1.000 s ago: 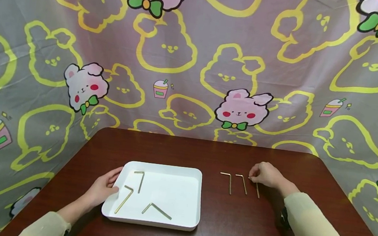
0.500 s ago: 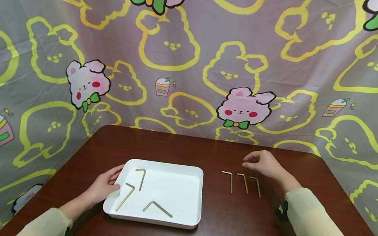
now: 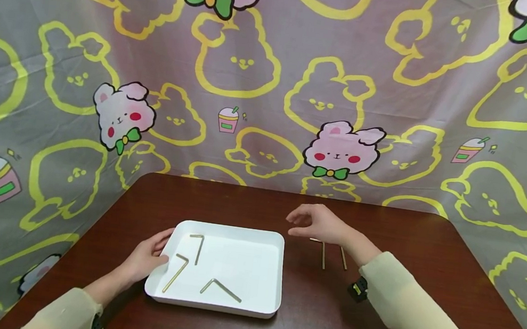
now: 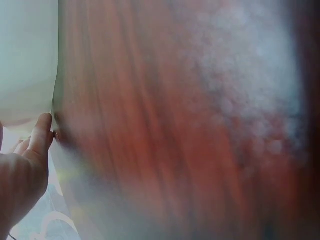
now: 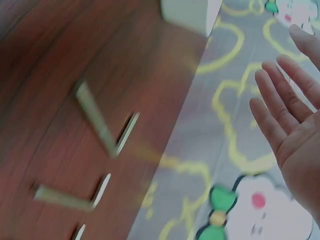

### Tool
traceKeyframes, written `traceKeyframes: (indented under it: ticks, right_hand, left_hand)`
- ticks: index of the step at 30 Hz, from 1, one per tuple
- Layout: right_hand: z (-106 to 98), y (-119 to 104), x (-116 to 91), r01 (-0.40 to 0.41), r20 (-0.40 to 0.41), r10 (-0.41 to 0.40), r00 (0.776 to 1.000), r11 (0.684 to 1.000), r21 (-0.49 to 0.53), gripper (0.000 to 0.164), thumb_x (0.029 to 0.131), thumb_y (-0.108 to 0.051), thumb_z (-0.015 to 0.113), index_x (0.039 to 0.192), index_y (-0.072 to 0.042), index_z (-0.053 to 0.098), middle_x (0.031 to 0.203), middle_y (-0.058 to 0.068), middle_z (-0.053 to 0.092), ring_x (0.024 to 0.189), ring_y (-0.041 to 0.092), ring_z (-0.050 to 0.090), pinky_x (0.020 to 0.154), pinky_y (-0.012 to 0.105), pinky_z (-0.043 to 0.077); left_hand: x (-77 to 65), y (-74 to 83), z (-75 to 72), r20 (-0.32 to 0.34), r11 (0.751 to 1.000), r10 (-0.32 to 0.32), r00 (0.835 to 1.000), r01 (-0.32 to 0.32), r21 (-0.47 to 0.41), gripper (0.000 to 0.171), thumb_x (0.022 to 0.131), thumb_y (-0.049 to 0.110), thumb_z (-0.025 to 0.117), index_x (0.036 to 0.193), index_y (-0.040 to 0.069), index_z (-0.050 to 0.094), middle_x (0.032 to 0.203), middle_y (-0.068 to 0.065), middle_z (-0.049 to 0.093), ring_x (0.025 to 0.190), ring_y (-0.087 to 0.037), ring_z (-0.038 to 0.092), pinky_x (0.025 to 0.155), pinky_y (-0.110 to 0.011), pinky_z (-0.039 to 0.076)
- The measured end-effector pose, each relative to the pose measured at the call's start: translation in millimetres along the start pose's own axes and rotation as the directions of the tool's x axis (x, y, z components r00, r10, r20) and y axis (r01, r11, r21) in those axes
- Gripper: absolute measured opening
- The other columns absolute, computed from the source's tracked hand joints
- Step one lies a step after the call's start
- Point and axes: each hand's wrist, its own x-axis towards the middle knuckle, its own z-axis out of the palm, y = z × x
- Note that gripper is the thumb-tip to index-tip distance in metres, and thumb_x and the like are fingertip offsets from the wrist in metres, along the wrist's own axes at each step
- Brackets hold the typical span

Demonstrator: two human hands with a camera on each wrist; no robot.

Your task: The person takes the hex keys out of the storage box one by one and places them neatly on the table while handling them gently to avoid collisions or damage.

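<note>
My left hand [image 3: 143, 259] holds the left side of a white rectangular tray [image 3: 248, 262], thumb at the rim and fingers along the outside. In the tray lie three brass-coloured L-shaped rods, resembling hex keys: one upper left [image 3: 198, 251], one below it [image 3: 176, 274] and one near the front [image 3: 227, 290]. My right hand [image 3: 319, 224] is in the air just right of the tray, fingers extended and holding nothing. Beneath it, two more L-shaped rods [image 3: 323, 257] show on the table; the forearm hides a third. Blurred in the right wrist view, these rods [image 5: 95, 117] lie in a row.
The dark brown wooden table [image 3: 314, 320] runs back to a grey curtain [image 3: 269, 111] printed with yellow outlines and cartoon rabbits. The curtain also hangs on both sides. A small black device [image 3: 358, 289] is strapped at the right wrist.
My right hand has left the rightmost rod, risen and moved left toward the tray, carrying nothing. The rods stay in their row. My left hand stays on the tray.
</note>
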Motion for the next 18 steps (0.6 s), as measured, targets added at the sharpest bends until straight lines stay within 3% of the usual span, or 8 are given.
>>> traceKeyframes:
  ticks: [5,18]
  right_hand:
    - [17.6,-23.7,22.4,0.080,0.066,-0.078,0.995,0.996,-0.039,0.031,0.082,-0.021,0.079,0.110,-0.011,0.071,0.102,-0.003,0.067,0.098,0.023,0.063,0.088,0.040,0.053]
    - [75.2,-60.0,69.0,0.184,0.288,-0.110,0.951,0.952,-0.244,0.036,0.083,-0.029,0.078,0.115,-0.012,0.071,0.110,0.000,0.068,0.098,0.015,0.061,0.081,0.024,0.048]
  left_hand:
    - [-1.0,1.4,0.8,-0.003,1.000,-0.009,1.000,0.009,0.004,0.064,0.087,-0.013,0.053,0.148,-0.006,0.031,0.141,-0.031,0.043,0.128,-0.041,0.046,0.100,-0.048,0.042]
    - [-0.7,1.0,0.8,0.001,1.000,-0.017,1.000,0.017,0.004,0.065,0.088,-0.013,0.054,0.148,-0.005,0.031,0.142,-0.031,0.042,0.128,-0.041,0.045,0.100,-0.048,0.041]
